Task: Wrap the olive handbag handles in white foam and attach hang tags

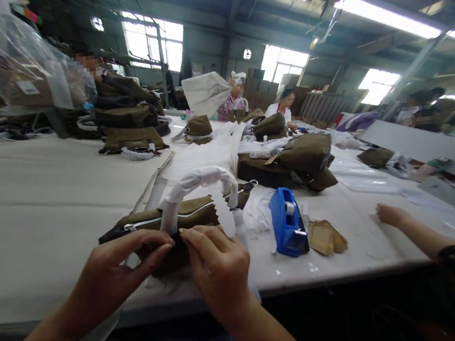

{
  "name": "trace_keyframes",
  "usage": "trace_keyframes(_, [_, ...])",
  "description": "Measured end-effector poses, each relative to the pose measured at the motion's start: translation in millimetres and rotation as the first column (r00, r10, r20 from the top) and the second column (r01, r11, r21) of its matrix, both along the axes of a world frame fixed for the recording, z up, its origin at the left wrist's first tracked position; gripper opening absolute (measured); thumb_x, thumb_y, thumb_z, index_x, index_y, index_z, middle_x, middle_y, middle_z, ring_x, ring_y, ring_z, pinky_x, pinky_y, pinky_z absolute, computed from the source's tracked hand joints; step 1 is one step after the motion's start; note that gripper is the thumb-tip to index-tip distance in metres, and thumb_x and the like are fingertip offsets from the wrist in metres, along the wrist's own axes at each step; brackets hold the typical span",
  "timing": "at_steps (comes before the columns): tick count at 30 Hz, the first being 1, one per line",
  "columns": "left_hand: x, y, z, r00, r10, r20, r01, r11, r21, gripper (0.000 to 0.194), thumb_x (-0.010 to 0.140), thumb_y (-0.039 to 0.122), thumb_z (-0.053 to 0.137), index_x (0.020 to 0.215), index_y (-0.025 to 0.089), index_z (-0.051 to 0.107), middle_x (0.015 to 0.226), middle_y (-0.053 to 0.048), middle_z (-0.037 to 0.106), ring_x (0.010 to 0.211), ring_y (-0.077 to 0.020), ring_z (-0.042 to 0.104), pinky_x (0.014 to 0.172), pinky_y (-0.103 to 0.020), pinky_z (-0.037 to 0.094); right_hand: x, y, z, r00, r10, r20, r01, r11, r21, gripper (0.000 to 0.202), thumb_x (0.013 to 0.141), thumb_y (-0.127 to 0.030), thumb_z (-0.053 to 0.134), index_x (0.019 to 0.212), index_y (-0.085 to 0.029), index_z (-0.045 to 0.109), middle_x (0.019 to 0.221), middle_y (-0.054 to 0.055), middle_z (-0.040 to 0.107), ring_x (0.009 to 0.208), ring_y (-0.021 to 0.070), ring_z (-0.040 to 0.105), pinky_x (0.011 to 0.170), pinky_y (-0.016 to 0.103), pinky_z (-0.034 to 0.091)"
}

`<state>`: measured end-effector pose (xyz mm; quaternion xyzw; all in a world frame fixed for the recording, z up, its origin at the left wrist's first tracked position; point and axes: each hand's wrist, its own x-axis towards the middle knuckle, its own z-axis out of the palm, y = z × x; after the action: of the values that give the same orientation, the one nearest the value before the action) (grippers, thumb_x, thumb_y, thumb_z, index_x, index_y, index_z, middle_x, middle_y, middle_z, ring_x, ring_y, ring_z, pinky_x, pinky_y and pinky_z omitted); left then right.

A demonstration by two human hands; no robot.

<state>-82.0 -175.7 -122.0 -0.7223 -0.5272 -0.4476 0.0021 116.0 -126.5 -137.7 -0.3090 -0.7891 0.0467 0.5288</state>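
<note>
An olive-green handbag [193,206] with a silver zipper lies on the white table before me. Its handle [199,178] is wrapped in white material and arches over the top. My left hand [131,262] pinches at the foot of the handle, thumb against forefinger. Close beside it, my right hand [218,261] grips a dark part of the bag's front with bent fingers. What exactly lies between the fingertips is too small to make out. A white strip with a jagged edge [222,209] hangs by the handle, above my right hand.
A blue tape dispenser [288,224] and brown cardboard pieces [327,237] lie to the right. More olive bags [291,161] stand behind, and others are piled at the back left [128,121]. A co-worker's hand [392,215] rests at the right; other people are farther back.
</note>
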Motion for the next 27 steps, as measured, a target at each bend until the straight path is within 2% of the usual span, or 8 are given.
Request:
trace_keyframes(2, [2, 0, 1.2, 0.999, -0.009, 0.038, 0.009, 1.0, -0.018, 0.009, 0.09, 0.035, 0.076, 0.098, 0.031, 0.075, 0.095, 0.008, 0.082, 0.082, -0.0123, 0.079, 0.083, -0.016, 0.059, -2, 1, -3.0, 1.0, -0.006, -0.003, 0.006, 1.0, 0.025, 0.021, 0.102, -0.016, 0.062, 0.115, -0.026, 0.074, 0.107, 0.0, 0.081, 0.091, 0.0193, 0.076, 0.075, 0.032, 0.053])
trace_keyframes(6, [4, 4, -0.7, 0.996, 0.018, 0.085, -0.016, 0.999, -0.031, 0.008, 0.092, 0.038, 0.074, 0.097, 0.031, 0.076, 0.095, 0.008, 0.082, 0.082, -0.0124, 0.078, 0.083, -0.016, 0.059, -12, 7, -19.5, 0.998, 0.069, 0.007, -0.069, 0.998, 0.007, 0.021, 0.104, -0.017, 0.057, 0.112, -0.023, 0.076, 0.105, 0.004, 0.08, 0.094, 0.0194, 0.075, 0.084, 0.03, 0.057])
trace_keyframes(9, [2, 7, -7.2, 0.995, 0.07, 0.071, -0.067, 0.997, -0.04, 0.011, 0.09, 0.039, 0.076, 0.097, 0.03, 0.077, 0.095, 0.007, 0.082, 0.081, -0.012, 0.078, 0.081, -0.015, 0.058, -17, 11, -35.5, 0.996, 0.088, 0.032, -0.087, 0.996, -0.021, 0.022, 0.105, -0.018, 0.056, 0.112, -0.02, 0.076, 0.105, 0.006, 0.079, 0.093, 0.0199, 0.075, 0.084, 0.029, 0.058])
trace_keyframes(12, [1, 8, -11.9, 0.988, 0.143, 0.057, -0.141, 0.99, -0.028, 0.018, 0.089, 0.044, 0.077, 0.097, 0.028, 0.078, 0.096, 0.005, 0.082, 0.079, -0.0128, 0.077, 0.081, -0.016, 0.058, -16, 14, -44.3, 0.997, 0.062, 0.05, -0.06, 0.998, -0.031, 0.02, 0.103, -0.016, 0.058, 0.111, -0.021, 0.076, 0.104, 0.005, 0.078, 0.089, 0.02, 0.074, 0.081, 0.029, 0.058])
trace_keyframes(17, [3, 9, -10.1, 0.978, 0.193, 0.079, -0.193, 0.981, -0.006, 0.026, 0.089, 0.05, 0.074, 0.098, 0.026, 0.078, 0.093, 0.004, 0.082, 0.075, -0.0135, 0.077, 0.079, -0.016, 0.06, -14, 21, -42.0, 0.99, 0.002, 0.141, -0.003, 1.0, 0.007, 0.01, 0.099, -0.022, 0.069, 0.106, -0.024, 0.076, 0.099, 0.002, 0.079, 0.084, 0.0208, 0.072, 0.076, 0.03, 0.055])
trace_keyframes(20, [4, 9, -8.5, 0.977, 0.194, 0.09, -0.196, 0.98, 0.016, 0.026, 0.089, 0.052, 0.074, 0.096, 0.027, 0.078, 0.091, 0.005, 0.082, 0.073, -0.0123, 0.077, 0.078, -0.015, 0.06, -13, 26, -39.9, 0.977, 0.008, 0.214, -0.013, 1.0, 0.022, 0.01, 0.101, -0.028, 0.069, 0.106, -0.024, 0.076, 0.099, 0.003, 0.078, 0.085, 0.0201, 0.072, 0.078, 0.029, 0.054])
trace_keyframes(27, [3, 10, -9.2, 0.981, 0.161, 0.109, -0.161, 0.987, -0.012, 0.023, 0.09, 0.051, 0.074, 0.095, 0.029, 0.079, 0.089, 0.007, 0.082, 0.074, -0.0104, 0.076, 0.079, -0.012, 0.058, -16, 34, -38.9, 0.956, 0.024, 0.294, -0.037, 0.999, 0.04, 0.007, 0.099, -0.026, 0.07, 0.093, -0.022, 0.071, 0.091, 0.002, 0.075, 0.084, 0.02, 0.071, 0.073, 0.03, 0.051])
